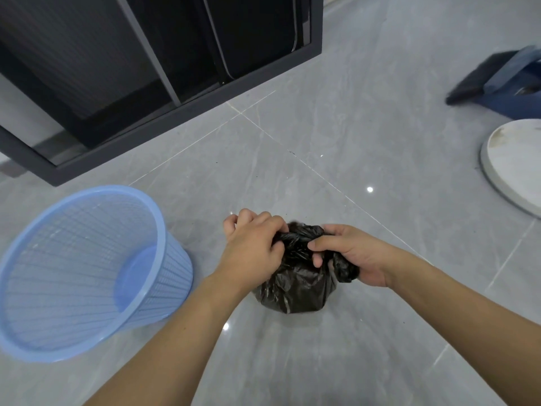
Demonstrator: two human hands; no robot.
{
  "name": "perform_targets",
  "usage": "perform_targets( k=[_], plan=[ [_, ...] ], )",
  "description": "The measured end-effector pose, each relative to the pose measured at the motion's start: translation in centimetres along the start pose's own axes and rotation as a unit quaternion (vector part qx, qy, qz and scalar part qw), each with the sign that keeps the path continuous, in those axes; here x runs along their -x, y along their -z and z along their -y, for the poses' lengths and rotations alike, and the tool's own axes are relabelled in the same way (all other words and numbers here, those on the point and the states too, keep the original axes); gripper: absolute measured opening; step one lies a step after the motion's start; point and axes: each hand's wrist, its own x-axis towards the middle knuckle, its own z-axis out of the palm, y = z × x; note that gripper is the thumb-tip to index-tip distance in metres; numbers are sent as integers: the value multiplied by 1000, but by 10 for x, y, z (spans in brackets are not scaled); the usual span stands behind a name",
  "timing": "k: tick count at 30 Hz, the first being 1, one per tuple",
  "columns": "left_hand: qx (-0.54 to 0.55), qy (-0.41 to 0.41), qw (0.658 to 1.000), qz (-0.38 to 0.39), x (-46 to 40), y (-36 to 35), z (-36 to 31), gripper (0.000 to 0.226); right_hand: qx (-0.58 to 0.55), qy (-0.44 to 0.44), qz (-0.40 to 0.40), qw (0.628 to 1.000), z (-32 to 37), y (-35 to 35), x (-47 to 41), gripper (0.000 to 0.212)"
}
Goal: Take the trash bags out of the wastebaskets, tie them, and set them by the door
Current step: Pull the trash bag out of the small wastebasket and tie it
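A small black trash bag (295, 288) sits on the grey tiled floor in the middle of the view. My left hand (251, 244) grips the gathered plastic at the bag's top from the left. My right hand (348, 256) grips another twisted strand of the bag's top from the right, and the strand's end sticks out below my palm. A light blue mesh wastebasket (87, 271) stands to the left of the bag with no liner in it.
A dark metal frame with glass panels (175, 92) runs along the floor behind the wastebasket. A round white base (509, 168) lies on the floor at the right edge. Beyond it are a dark blue object and a person's shoe (480, 80).
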Motion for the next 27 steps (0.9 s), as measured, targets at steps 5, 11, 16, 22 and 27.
perform_targets(
  k=[5,11,16,22,27],
  plan=[
    [13,11,1000,-2,-2,-3,2,22,28,33,-19,999,-3,4,-1,22],
    [38,-8,999,2,-4,0,-1,46,86,21,5,996,0,5,-1,22],
    [119,30,992,9,-5,-8,-1,41,92,7,10,996,-2,5,-5,22],
    [141,72,987,17,-7,-10,-5,45,70,83,-96,990,-11,0,-12,19],
    [113,125,985,33,-12,-14,-6,34,104,72,-75,989,-9,0,-11,12]
  ],
)
